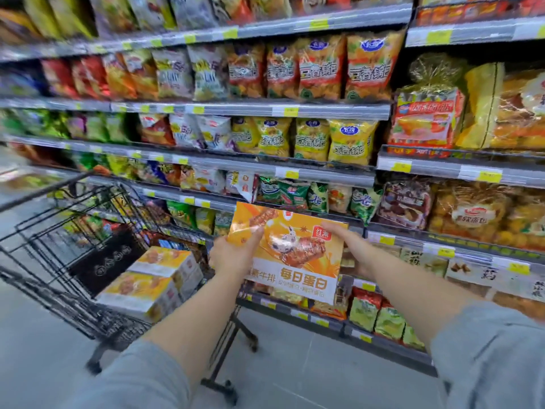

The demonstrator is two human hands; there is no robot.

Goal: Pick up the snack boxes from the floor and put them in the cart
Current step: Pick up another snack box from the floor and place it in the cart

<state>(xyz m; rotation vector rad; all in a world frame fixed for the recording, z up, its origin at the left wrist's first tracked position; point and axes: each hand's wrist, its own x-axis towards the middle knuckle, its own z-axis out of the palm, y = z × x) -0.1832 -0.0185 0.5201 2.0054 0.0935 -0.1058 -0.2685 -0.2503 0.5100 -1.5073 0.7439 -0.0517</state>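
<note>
I hold a large orange snack box (298, 255) upright in the air, its printed face toward me. My left hand (236, 255) grips its left edge and my right hand (351, 246) grips its right edge. The box hangs just to the right of a black wire shopping cart (56, 261). In the cart's basket lie two yellow-and-white snack boxes (156, 278), one behind the other. No boxes show on the visible floor.
Shelves (265, 110) packed with snack bags run along the far side and the right, reaching down to near the floor. The cart stands on its wheels (221, 385) at the left. Grey floor (295, 364) shows between me and the shelves.
</note>
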